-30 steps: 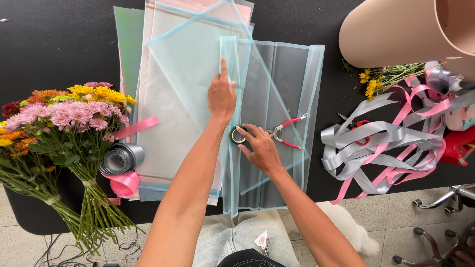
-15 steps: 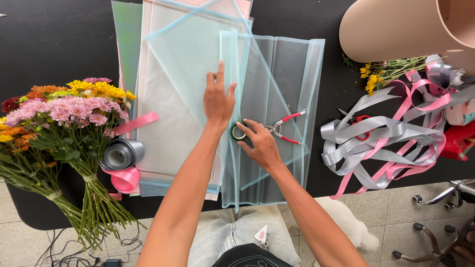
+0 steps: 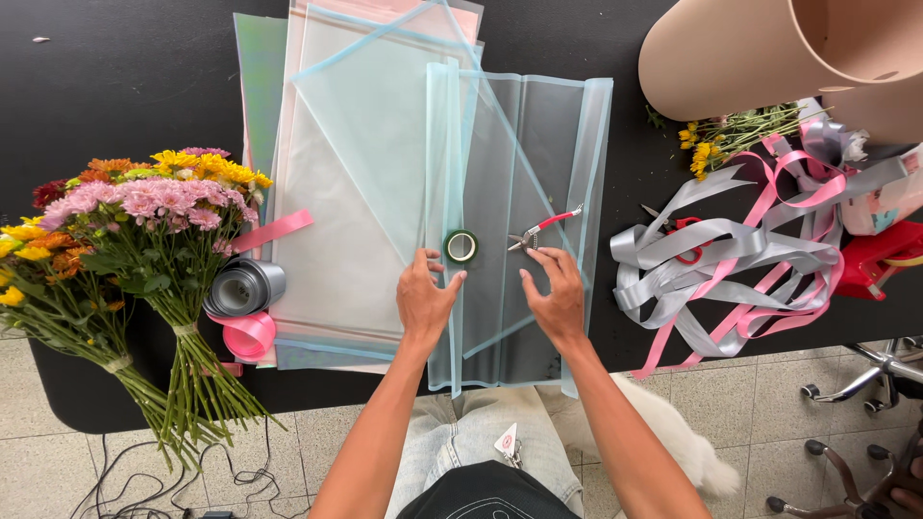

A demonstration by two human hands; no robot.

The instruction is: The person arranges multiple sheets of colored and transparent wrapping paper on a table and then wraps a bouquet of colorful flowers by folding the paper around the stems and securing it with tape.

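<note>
Both hands lie flat on a folded sheet of pale blue translucent wrap, spread on a black table; the left hand presses near the sheet's left fold, fingers loosely spread and holding nothing; the right hand rests just to its right, fingers also spread and empty, their tips close to the cutters. A green tape roll sits on the sheet just above the left hand's fingertips, apart from them; red-handled cutters lie beside the roll, on the same sheet, just above the right hand.

Under the blue sheet, more sheets are stacked, pale pink and pale green at their edges; left of the stack stand a grey ribbon spool and a pink spool, touching each other. Two flower bunches in pink, yellow and orange lie at the table's left edge, stems hanging over it. To the right a tangle of grey and pink ribbon covers red scissors; a large beige paper roll lies above, with small yellow flowers beneath it.
</note>
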